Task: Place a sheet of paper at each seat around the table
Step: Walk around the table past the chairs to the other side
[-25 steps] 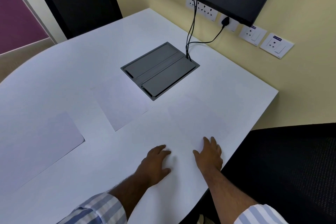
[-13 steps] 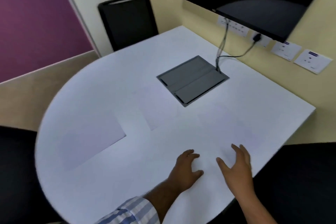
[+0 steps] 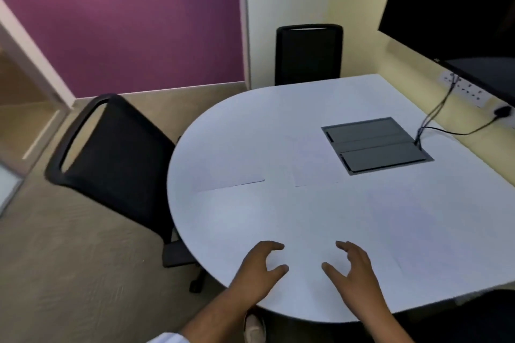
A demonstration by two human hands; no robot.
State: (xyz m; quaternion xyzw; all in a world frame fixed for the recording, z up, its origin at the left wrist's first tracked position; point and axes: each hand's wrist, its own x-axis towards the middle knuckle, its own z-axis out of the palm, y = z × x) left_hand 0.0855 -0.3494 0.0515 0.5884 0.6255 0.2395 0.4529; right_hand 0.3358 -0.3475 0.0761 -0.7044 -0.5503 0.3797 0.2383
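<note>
Here the white table (image 3: 320,108), straight-edged along the wall and rounded on its open side, carries everything. Its sheets are spread out, which fits a plan of one per seat. One black chair (image 3: 111,159) stands at the rounded left edge and a second chair (image 3: 308,54) at the far edge. A grey cable box (image 3: 376,145) is sunk into the top near the wall edge, so paper has to lie clear of it. One sheet of paper (image 3: 231,172) lies toward the left edge, facing the nearer chair; a second sheet (image 3: 315,164) lies just left of the box. White on white, any sheet at the near edge is too faint to make out. The left hand (image 3: 257,270) and right hand (image 3: 355,270) sit at the near edge, fingers loosely spread and curled, grasping nothing I can see, probably having just let go of or squared a sheet there.
</note>
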